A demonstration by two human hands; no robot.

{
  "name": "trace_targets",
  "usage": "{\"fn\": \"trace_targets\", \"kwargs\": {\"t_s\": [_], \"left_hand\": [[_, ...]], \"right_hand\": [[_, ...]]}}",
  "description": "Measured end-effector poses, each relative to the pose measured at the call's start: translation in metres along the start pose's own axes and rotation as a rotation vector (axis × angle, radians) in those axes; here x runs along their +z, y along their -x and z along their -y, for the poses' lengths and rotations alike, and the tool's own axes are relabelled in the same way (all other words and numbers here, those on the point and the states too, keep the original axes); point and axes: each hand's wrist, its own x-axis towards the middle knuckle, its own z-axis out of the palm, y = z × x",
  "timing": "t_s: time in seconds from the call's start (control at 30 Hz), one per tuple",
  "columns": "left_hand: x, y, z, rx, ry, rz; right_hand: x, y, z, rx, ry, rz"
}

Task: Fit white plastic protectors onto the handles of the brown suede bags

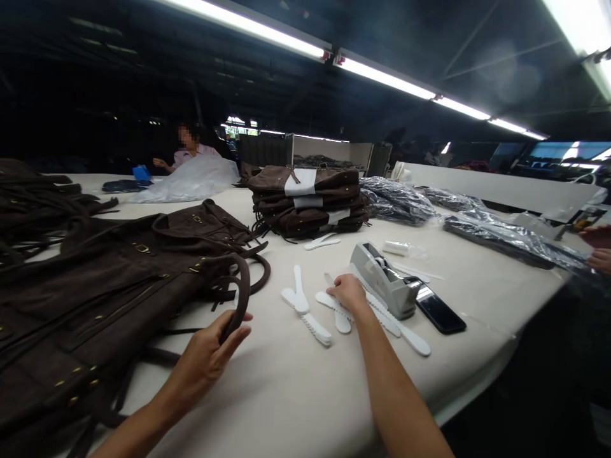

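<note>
My left hand [210,356] is closed around the looped handle [242,292] of a dark brown bag [105,286], which lies on the left of the pale table [286,394]. Over on the right, my right hand [348,294] reaches down onto a loose heap of white plastic strips [342,321], its fingers pressed together at one strip's end. More white strips [300,299] with notched edges lie crossed between my two hands. Just beyond my right hand stands a grey tape dispenser [386,283], with a black phone [440,308] beside it.
Folded brown bags with white bands [305,203] are stacked at the table's middle back. Plastic-wrapped dark items [501,238] lie at the right. A person [191,152] sits behind clear plastic sheeting [191,181] at the back left. Another person's hands [599,248] show at the right edge.
</note>
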Motion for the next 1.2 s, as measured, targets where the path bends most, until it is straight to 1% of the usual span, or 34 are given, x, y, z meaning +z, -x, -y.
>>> {"fn": "trace_targets", "kwargs": {"t_s": [0.03, 0.1, 0.17, 0.2, 0.23, 0.27, 0.3, 0.33, 0.37, 0.4, 0.47, 0.53, 0.57, 0.6, 0.67, 0.73, 0.8, 0.87, 0.93, 0.97, 1.0, 1.03, 1.1, 1.13, 1.17, 1.2], "left_hand": [[-0.001, 0.004, -0.002, -0.019, 0.083, 0.003], [-0.002, 0.007, -0.004, -0.035, 0.222, -0.002], [-0.001, 0.009, -0.005, -0.036, 0.275, -0.004], [0.001, 0.009, -0.006, -0.033, 0.272, -0.006], [0.003, 0.009, -0.007, -0.027, 0.257, -0.011], [0.004, 0.009, -0.007, -0.02, 0.234, -0.021], [0.006, 0.01, -0.008, -0.013, 0.204, -0.038], [0.006, 0.01, -0.008, -0.008, 0.172, -0.061], [0.006, 0.011, -0.009, -0.004, 0.146, -0.083], [0.005, 0.012, -0.01, 0.002, 0.135, -0.1], [0.002, 0.013, -0.013, 0.021, 0.185, -0.12], [-0.002, 0.014, -0.015, 0.058, 0.317, -0.099], [-0.005, 0.014, -0.016, 0.072, 0.393, -0.071], [-0.007, 0.013, -0.017, 0.069, 0.465, -0.039], [-0.01, 0.012, -0.016, 0.016, 0.595, 0.011], [-0.013, 0.011, -0.015, -0.051, 0.704, 0.014], [-0.014, 0.01, -0.013, -0.065, 0.791, 0.004], [-0.014, 0.01, -0.011, -0.051, 0.823, 0.003], [-0.013, 0.01, -0.011, -0.055, 0.811, -0.017], [-0.011, 0.01, -0.011, -0.054, 0.799, -0.04], [-0.009, 0.01, -0.01, -0.046, 0.787, -0.071], [-0.007, 0.009, -0.009, -0.03, 0.77, -0.107], [-0.002, 0.008, -0.007, 0.018, 0.692, -0.184], [0.0, 0.008, -0.005, 0.044, 0.627, -0.224], [0.002, 0.008, -0.004, 0.07, 0.553, -0.262], [0.004, 0.007, -0.002, 0.096, 0.483, -0.295]], "right_hand": [[-0.003, 0.002, 0.002, -0.044, -0.039, -0.055], [-0.011, 0.008, 0.009, -0.142, -0.133, -0.212], [-0.02, 0.02, 0.021, -0.233, -0.233, -0.396], [-0.023, 0.029, 0.029, -0.289, -0.337, -0.489], [-0.024, 0.04, 0.037, -0.347, -0.486, -0.556], [-0.024, 0.051, 0.045, -0.398, -0.663, -0.575], [-0.021, 0.064, 0.053, -0.435, -0.843, -0.529], [-0.017, 0.077, 0.06, -0.447, -1.003, -0.424], [-0.012, 0.089, 0.067, -0.431, -1.109, -0.267], [-0.007, 0.099, 0.072, -0.396, -1.151, -0.085], [0.006, 0.116, 0.08, -0.318, -1.172, 0.255], [0.017, 0.126, 0.084, -0.257, -1.174, 0.528], [0.022, 0.129, 0.085, -0.245, -1.174, 0.634], [0.026, 0.132, 0.086, -0.245, -1.174, 0.713], [0.032, 0.135, 0.087, -0.257, -1.162, 0.827], [0.034, 0.137, 0.087, -0.255, -1.145, 0.903], [0.036, 0.138, 0.086, -0.223, -1.118, 0.976], [0.039, 0.139, 0.084, -0.183, -1.081, 1.015], [0.041, 0.139, 0.083, -0.151, -1.033, 1.019], [0.042, 0.139, 0.082, -0.155, -1.015, 0.989], [0.044, 0.139, 0.082, -0.181, -0.996, 0.929], [0.044, 0.139, 0.082, -0.226, -0.971, 0.836], [0.044, 0.139, 0.083, -0.328, -0.913, 0.606], [0.044, 0.139, 0.083, -0.355, -0.893, 0.524], [0.043, 0.14, 0.084, -0.351, -0.886, 0.493], [0.043, 0.14, 0.085, -0.323, -0.895, 0.51]]}}
